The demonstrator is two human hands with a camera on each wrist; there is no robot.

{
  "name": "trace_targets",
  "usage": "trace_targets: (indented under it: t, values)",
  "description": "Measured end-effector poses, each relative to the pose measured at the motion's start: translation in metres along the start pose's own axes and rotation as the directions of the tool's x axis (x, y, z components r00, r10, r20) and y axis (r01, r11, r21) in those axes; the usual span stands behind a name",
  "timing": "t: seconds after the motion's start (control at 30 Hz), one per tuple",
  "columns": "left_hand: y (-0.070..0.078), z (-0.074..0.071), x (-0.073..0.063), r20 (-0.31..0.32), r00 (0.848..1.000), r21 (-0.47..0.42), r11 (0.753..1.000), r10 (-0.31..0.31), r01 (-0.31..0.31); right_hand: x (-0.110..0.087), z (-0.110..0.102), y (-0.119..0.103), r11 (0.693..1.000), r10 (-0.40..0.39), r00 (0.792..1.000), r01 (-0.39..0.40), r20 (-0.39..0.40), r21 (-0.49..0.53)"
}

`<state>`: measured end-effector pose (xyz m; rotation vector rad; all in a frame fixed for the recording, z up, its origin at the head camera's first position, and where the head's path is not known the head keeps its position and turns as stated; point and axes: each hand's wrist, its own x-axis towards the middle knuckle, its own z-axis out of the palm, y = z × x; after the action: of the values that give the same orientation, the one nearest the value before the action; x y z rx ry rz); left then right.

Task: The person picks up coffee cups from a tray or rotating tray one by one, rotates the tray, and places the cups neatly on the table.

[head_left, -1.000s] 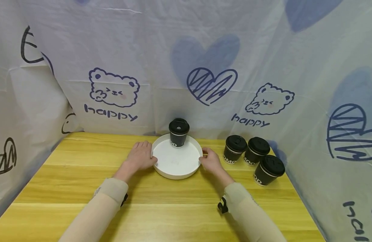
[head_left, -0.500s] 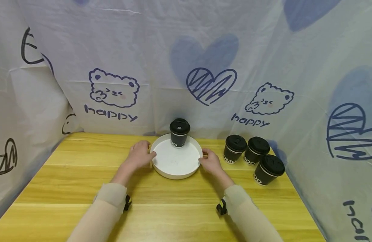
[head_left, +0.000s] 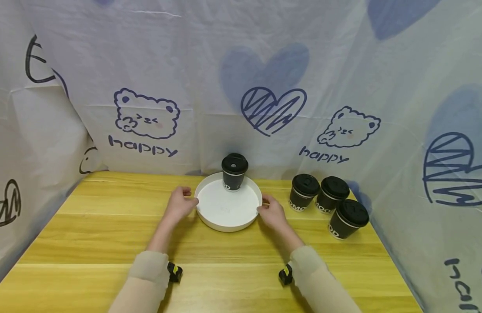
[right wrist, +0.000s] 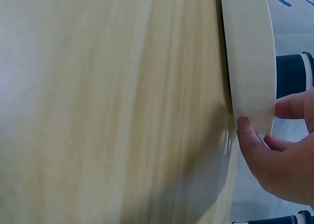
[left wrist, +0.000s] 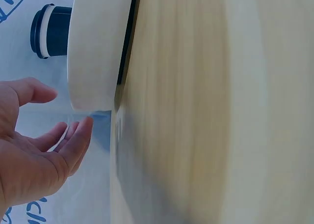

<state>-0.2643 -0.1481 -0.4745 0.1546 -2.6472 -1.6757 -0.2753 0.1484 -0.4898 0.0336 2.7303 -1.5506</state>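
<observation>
A round white tray (head_left: 225,213) lies on the wooden table, with one black lidded paper cup (head_left: 233,178) upright near its back rim. Beside the tray's left edge is my left hand (head_left: 179,204), fingers loosely bent. The left wrist view shows a gap between this left hand (left wrist: 44,145) and the tray wall (left wrist: 95,52). At the opposite edge, my right hand (head_left: 273,214) holds the rim. Seen from the right wrist, the right hand (right wrist: 284,160) has its thumb at the upper rim and a fingertip against the tray's side wall (right wrist: 250,52).
Right of the tray, three more black lidded cups stand close together: one at left (head_left: 302,193), one behind (head_left: 332,194) and one nearer the front (head_left: 347,220). A printed white cloth (head_left: 209,130) hangs behind the wooden table (head_left: 225,287).
My left hand has come off the tray rim and drawn slightly left. The cup on the tray has shifted a little right as the tray turned slightly. My right hand stays at the rim.
</observation>
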Motion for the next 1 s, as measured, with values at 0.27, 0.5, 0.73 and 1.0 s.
trace_targets:
  t: [0.27,0.5,0.73,1.0]
  values:
    - [-0.004,0.007,-0.007,0.024,1.000,-0.059,0.998,-0.013,0.014,-0.008,0.002,-0.001,1.000,0.007,1.000,-0.007,-0.004,0.007]
    - [-0.008,0.011,-0.002,0.031,1.000,-0.071,0.997,-0.004,0.006,-0.007,0.000,-0.002,0.999,0.023,1.000,-0.023,-0.008,0.048]
    - [-0.010,0.011,0.001,0.049,0.999,-0.059,0.998,-0.016,0.018,0.003,-0.004,-0.005,0.996,0.032,0.997,-0.027,-0.067,0.084]
    - [-0.010,0.007,0.006,0.079,0.997,-0.049,0.999,-0.014,0.018,0.016,-0.005,-0.006,0.997,0.010,0.999,-0.006,-0.049,0.072]
